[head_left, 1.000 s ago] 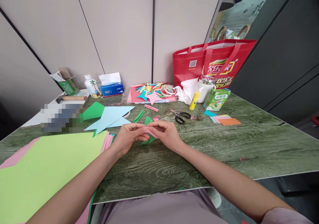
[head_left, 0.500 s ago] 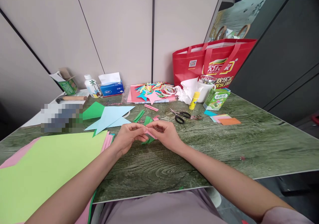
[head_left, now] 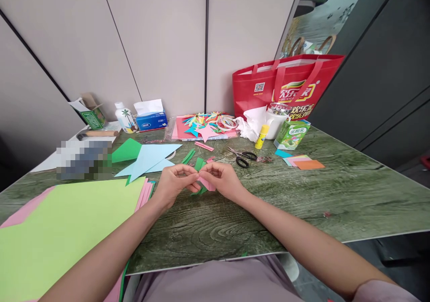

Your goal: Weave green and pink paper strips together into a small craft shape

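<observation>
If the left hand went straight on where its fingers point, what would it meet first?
Likely the right hand, which faces the left hand across the pink paper both pinch; the gap between them is hard to judge.

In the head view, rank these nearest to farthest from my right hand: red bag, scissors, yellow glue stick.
1. Scissors: just beyond your right hand, slightly rightward.
2. Yellow glue stick: standing farther back, right of the scissors.
3. Red bag: at the back, behind the glue stick.
</observation>
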`<state>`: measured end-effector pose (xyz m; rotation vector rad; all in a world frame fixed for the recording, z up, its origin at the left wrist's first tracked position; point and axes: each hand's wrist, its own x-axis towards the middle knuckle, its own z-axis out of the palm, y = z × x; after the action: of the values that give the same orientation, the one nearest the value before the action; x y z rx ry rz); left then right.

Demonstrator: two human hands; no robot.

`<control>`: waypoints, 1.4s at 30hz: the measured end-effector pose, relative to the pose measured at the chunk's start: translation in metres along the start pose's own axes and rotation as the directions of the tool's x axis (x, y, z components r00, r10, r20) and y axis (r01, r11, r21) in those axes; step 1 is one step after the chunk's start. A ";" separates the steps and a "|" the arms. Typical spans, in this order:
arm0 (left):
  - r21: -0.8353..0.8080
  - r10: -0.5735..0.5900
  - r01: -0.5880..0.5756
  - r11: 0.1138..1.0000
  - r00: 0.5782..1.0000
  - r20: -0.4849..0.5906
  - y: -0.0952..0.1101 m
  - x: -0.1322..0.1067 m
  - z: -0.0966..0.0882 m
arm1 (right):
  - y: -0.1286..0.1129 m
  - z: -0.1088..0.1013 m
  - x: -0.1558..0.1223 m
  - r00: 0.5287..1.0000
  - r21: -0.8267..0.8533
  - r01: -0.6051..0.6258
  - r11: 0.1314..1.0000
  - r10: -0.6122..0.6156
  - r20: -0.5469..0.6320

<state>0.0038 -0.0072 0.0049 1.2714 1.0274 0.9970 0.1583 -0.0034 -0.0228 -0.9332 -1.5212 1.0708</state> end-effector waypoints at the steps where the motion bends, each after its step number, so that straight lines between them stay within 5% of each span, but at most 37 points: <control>1: -0.019 -0.007 0.007 1.000 1.000 0.004 0.000 0.001 0.000 | 0.000 -0.001 0.001 1.000 -0.018 0.006 1.000 -0.006 -0.004; 8: 0.039 -0.003 0.000 0.999 0.998 0.062 -0.002 0.004 -0.001 | 0.001 -0.004 0.003 0.999 -0.075 0.016 0.997 -0.019 -0.034; 16: 0.250 0.141 -0.171 0.953 0.981 0.131 0.002 -0.002 0.000 | -0.010 0.000 -0.001 0.998 -0.078 -0.042 0.996 0.045 0.040; 25: 0.195 0.101 -0.143 0.970 0.972 0.213 0.003 -0.004 0.004 | -0.013 -0.001 -0.002 1.000 -0.083 0.005 0.996 -0.006 -0.006; 34: 0.059 0.161 -0.161 0.985 0.987 0.000 0.001 0.002 -0.002 | -0.005 -0.001 0.003 1.000 0.117 -0.018 0.993 0.015 0.020; 42: 0.073 0.146 -0.145 0.987 0.989 -0.003 0.000 0.003 -0.002 | -0.006 -0.004 0.003 1.000 0.145 0.001 0.989 0.000 -0.010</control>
<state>0.0026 -0.0035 0.0042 1.4187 0.9959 1.0852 0.1617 -0.0014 -0.0154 -0.8360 -1.4147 1.1585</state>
